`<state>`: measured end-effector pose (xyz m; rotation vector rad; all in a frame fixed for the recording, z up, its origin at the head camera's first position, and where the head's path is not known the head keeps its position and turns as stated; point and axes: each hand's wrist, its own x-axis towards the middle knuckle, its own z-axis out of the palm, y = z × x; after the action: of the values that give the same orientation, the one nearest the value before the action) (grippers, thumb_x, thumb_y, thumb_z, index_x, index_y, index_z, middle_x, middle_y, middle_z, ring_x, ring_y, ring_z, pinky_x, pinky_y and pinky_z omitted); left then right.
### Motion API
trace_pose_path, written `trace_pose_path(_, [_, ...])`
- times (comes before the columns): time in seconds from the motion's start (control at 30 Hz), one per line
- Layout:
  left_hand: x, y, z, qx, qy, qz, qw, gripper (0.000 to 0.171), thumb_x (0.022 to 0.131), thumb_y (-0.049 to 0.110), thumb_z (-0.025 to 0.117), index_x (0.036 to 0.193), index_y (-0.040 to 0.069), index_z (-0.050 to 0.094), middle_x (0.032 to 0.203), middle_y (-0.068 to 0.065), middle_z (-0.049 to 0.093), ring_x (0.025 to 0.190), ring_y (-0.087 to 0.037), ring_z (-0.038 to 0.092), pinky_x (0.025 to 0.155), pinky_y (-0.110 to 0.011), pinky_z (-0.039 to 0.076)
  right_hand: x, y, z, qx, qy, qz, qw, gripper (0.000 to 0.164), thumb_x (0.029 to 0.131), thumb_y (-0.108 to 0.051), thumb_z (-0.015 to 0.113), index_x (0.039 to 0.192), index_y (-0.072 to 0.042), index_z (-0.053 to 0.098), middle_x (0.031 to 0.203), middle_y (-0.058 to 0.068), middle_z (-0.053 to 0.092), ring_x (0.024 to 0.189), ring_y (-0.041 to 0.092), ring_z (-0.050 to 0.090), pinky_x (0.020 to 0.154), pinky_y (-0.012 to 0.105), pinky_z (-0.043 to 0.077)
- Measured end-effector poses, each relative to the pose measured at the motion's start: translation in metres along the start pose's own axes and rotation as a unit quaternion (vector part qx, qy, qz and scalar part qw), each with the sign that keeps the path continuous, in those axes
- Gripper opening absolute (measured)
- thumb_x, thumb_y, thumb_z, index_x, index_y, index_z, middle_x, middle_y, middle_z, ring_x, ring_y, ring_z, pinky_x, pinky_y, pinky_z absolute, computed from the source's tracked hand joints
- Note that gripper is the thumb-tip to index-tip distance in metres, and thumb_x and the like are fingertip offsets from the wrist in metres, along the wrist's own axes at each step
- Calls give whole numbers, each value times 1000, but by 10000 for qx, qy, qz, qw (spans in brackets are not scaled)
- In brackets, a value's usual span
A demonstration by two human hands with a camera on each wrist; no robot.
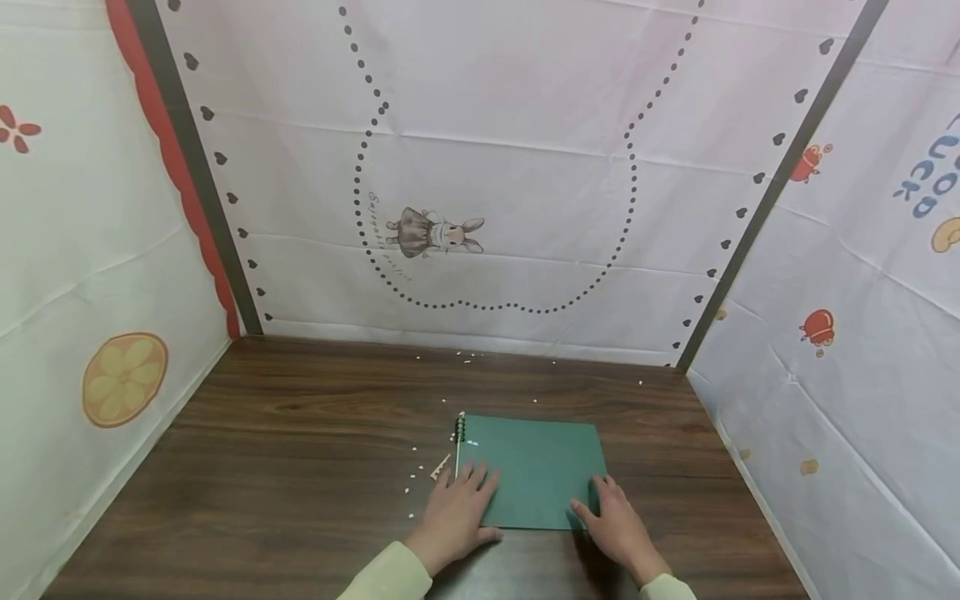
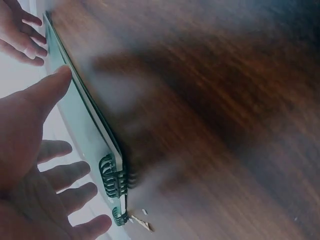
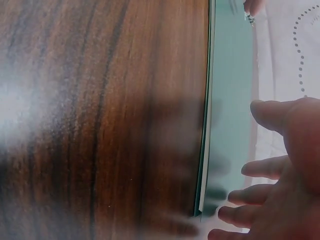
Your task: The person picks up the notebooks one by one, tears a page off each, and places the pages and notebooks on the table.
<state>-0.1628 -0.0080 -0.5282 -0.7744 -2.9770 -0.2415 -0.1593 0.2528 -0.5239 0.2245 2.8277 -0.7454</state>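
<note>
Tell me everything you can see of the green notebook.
The green ring-bound notebook lies flat and closed on the wood-grain table. Its cover looks like card, with small white marks near the top left. Green rings bind the left side; pale page edges show. The left hand and right hand are at its near corners; contact is unclear.

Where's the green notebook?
In the head view, the green notebook lies on the table, just right of centre, with the left hand and right hand at its near corners.

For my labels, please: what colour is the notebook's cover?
The notebook's cover is green, best seen in the head view.
</note>
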Motion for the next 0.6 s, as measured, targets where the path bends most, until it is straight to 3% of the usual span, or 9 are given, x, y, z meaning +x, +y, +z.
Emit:
trace_pose_path(0.23, [2, -2, 4, -39, -31, 49, 10000, 80, 76, 61, 70, 140, 16, 50, 145, -12, 50, 131, -32, 50, 106, -58, 39, 2, 4, 1, 20, -90, 198, 9998, 74, 93, -47, 59, 144, 3, 39, 152, 34, 26, 134, 51, 36, 104, 64, 35])
trace_pose_path(0.6, [5, -2, 7, -12, -168, 28, 9999, 75, 80, 56, 69, 140, 16, 50, 143, -10, 52, 128, -31, 52, 105, -57, 40, 3, 8, 3, 90, -46, 151, 9998, 73, 94, -43, 60, 144, 5, 38, 152, 34, 26, 135, 50, 36, 104, 63, 35])
